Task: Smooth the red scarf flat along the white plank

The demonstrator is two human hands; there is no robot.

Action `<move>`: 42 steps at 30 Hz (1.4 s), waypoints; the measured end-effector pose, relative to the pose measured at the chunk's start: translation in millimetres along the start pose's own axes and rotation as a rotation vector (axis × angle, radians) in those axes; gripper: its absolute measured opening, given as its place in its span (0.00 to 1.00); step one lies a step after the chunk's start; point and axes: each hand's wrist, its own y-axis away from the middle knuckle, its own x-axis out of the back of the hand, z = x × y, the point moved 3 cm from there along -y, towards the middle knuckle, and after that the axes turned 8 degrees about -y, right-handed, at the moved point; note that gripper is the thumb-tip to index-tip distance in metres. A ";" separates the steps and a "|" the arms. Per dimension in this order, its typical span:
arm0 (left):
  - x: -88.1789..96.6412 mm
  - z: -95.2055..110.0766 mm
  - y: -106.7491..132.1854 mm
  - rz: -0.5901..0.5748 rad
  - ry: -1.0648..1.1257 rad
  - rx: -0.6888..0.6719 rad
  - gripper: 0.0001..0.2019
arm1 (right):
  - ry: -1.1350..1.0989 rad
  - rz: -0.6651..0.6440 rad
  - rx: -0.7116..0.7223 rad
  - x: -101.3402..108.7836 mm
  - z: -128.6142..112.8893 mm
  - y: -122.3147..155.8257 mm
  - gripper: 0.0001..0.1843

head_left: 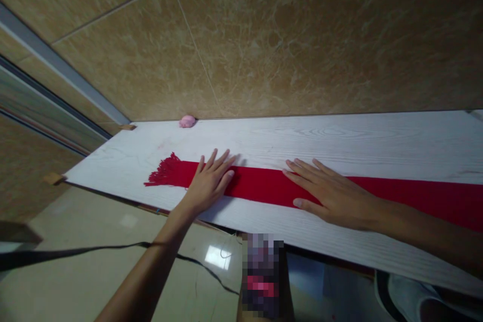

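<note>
A long red scarf (264, 185) lies flat and lengthwise along a white wood-grain table (302, 141). Its fringed end points left, and the other end runs out of view at the right. My left hand (209, 181) rests on the scarf near the fringe, fingers spread and nothing gripped. Farther right, my right hand (324, 193) lies over the same scarf with its palm down and fingers stretched out. Both hands hide small parts of the cloth.
A small pink toy (187, 121) sits at the table's back edge against the tan marbled wall (287, 35). A dark strap (94, 249) hangs across the lower left above the shiny floor (75, 282). Wooden blocks (55, 178) stick out at the left corners.
</note>
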 end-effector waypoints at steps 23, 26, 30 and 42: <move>-24.1 -121.3 30.4 -0.067 -0.106 0.221 0.34 | -0.158 -0.145 0.161 20.3 -81.5 58.6 0.43; -23.3 -126.8 29.2 -0.030 -0.104 0.224 0.35 | -0.308 -0.177 0.166 21.5 -98.5 94.3 0.40; -3.5 -100.1 10.1 0.243 0.037 0.333 0.34 | -0.402 -0.150 0.085 26.0 -92.5 126.2 0.41; 32.9 215.4 -87.0 0.155 0.181 -0.235 0.29 | -0.017 0.409 -0.360 89.9 71.8 179.4 0.34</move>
